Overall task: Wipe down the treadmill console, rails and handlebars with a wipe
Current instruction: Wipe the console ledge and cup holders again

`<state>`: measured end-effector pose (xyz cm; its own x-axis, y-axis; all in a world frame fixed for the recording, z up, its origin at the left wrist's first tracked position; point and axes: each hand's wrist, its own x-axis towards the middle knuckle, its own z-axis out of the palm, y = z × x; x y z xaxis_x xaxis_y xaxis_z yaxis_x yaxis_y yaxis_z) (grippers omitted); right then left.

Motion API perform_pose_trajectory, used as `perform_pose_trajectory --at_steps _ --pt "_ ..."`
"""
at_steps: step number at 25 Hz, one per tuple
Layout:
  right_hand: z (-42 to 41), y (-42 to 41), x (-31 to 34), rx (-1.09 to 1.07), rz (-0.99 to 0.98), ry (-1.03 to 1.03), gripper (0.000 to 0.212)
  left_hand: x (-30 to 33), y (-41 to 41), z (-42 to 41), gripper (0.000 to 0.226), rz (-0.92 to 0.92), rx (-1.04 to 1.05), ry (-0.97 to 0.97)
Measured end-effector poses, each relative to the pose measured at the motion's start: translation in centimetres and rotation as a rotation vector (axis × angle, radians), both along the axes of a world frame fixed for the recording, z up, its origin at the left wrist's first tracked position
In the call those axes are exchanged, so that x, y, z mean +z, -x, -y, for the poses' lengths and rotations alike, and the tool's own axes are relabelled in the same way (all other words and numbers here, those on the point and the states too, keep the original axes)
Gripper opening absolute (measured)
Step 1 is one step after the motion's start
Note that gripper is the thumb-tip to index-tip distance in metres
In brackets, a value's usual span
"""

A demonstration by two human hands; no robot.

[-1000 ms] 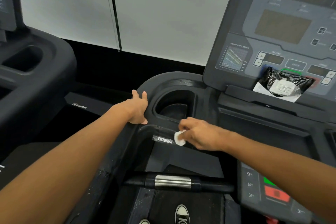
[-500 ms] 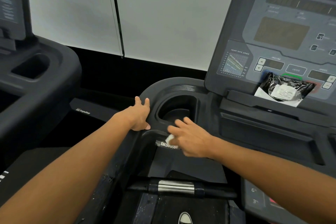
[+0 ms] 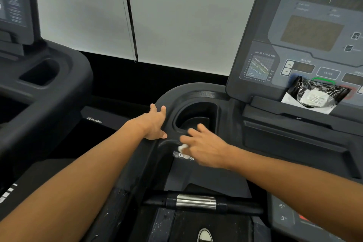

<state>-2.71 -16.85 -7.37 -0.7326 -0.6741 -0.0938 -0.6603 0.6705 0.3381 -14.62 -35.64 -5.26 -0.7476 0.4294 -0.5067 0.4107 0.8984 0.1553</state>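
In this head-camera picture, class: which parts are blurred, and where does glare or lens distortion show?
Head view: the right hand and its wipe are motion-blurred; the left hand is sharper; light glints off the metal handlebar sensor; the console edge leans from wide-angle distortion.

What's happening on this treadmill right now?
A person is cleaning the treadmill. The right hand presses a small white wipe against the curved black rail beside the cup holder, just above the brand label. The left hand rests flat on the outer edge of the console tray, bracing. A dark wipe packet leans on the console ledge. The handlebar with its metal sensor sits lower down with no hand on it.
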Motion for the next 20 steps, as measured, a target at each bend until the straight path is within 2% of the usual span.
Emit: perform_pose_trajectory --at_steps 5,8,11,17,20 --pt "5.5 2.2 -0.3 0.049 0.015 -0.085 0.019 -0.4 0.6 0.2 0.09 -0.021 0.02 -0.038" --pt "4.0 1.9 -0.2 0.015 0.001 -0.041 0.024 -0.2 0.4 0.0 0.092 -0.026 0.012 -0.04" --pt "2.5 0.6 0.4 -0.064 0.013 -0.003 0.015 0.0 0.5 0.3 0.092 -0.018 0.018 -0.043" --pt "-5.4 -4.1 1.0 -0.07 0.082 -0.076 0.017 -0.7 0.6 0.6 0.09 -0.009 0.002 -0.052" --pt "-3.1 -3.0 0.3 -0.026 0.019 -0.057 0.007 -0.7 0.7 0.5 0.091 -0.009 -0.014 -0.046"
